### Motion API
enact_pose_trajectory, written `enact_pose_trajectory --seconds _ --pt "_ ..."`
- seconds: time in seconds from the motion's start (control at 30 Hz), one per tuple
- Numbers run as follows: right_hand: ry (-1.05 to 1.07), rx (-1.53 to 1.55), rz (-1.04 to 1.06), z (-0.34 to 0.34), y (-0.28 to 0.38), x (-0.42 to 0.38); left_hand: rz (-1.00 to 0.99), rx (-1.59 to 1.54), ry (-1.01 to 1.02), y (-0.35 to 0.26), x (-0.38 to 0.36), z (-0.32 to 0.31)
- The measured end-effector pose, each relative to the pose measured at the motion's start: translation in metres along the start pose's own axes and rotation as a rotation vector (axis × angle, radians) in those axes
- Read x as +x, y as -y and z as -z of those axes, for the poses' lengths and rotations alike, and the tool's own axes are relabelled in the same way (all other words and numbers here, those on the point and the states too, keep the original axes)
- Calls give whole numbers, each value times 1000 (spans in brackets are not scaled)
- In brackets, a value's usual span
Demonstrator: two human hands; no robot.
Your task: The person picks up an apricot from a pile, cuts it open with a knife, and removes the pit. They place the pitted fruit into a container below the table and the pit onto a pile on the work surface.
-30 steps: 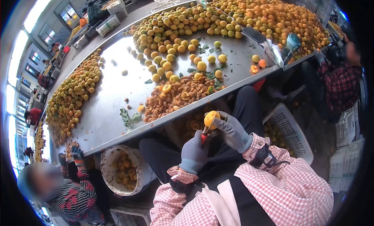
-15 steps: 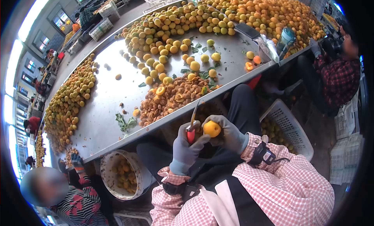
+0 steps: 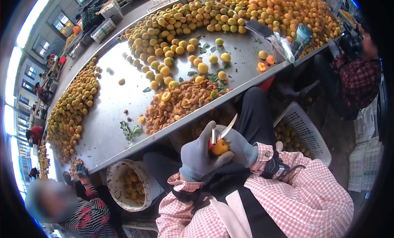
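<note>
Gloved in grey, my left hand is closed round the red handle of a knife, whose curved blade points up and to the right over the fruit. My right hand is wrapped round an orange apricot from the right, and the two hands touch. The blade lies near the top of the apricot; whether it has cut in cannot be made out. Beyond the hands, a heap of brown pits lies by the edge of the metal table.
Whole apricots are piled on the table. A white bucket of fruit stands at lower left, and a crate at right. A phone and a bottle lie at back right. Co-workers sit left and right.
My hands have come together, and the knife has turned from upright to slanting right over the apricot. The apricot is slightly lower and more covered by my fingers.
</note>
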State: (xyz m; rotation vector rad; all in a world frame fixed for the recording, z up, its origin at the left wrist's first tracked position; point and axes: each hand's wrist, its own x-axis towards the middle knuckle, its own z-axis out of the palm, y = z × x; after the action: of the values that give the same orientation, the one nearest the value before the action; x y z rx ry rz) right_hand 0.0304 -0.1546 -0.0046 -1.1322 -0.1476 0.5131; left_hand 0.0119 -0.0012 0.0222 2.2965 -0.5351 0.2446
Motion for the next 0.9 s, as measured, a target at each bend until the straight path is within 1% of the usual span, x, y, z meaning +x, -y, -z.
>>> enact_pose_trajectory --seconds 0.07,0.1,0.17,0.2,0.27,0.3,0.33,0.37,0.4,0.47,0.5,0.53,0.57,0.63,0.67,0.73,0.77,0.8,0.87,0.9 --pt "147 -50 64 4 1 2 -59 69 8 -4 3 7" --pt "146 -46 62 5 2 2 -57 70 11 -1 3 9" --pt "269 -252 112 7 7 -2 -180 102 45 4 6 12" --pt "271 -249 112 4 10 -3 -179 105 47 2 8 14" --pt "173 -91 -37 -2 15 -5 -230 179 79 -5 13 18" --pt "186 -648 473 5 6 -5 -231 180 80 -5 13 16" --pt "184 -647 473 9 -2 -4 -195 120 29 -4 11 10" --pt "45 -808 475 13 -9 -2 -160 61 -21 -3 9 5" --pt "-94 -966 472 13 -9 -1 -159 61 -20 -2 6 -1" --pt "-118 -950 495 12 0 -1 -130 -76 -109 1 1 -9" --pt "17 -887 492 7 20 -4 -121 -34 -51 -5 3 -2" --pt "152 -823 486 5 31 -8 -118 -38 -46 -6 3 4" --pt "151 -823 486 6 24 -8 -129 -5 43 -6 5 10" --pt "243 -327 250 6 6 -7 -182 72 179 -7 11 21" --pt "246 -326 252 6 1 -9 -181 75 178 -7 11 20" --pt "63 -542 389 4 -1 -11 -263 12 27 -5 11 10" --pt "-18 -985 662 4 3 -13 -229 -51 -36 -5 9 3" --pt "-20 -984 664 1 2 -13 -231 -50 -35 -5 9 -2" --pt "-256 -625 507 -11 -2 -12 -102 -315 -113 -6 8 -9" --pt "-332 -549 527 -25 15 -14 -50 -420 -129 -10 8 -10"
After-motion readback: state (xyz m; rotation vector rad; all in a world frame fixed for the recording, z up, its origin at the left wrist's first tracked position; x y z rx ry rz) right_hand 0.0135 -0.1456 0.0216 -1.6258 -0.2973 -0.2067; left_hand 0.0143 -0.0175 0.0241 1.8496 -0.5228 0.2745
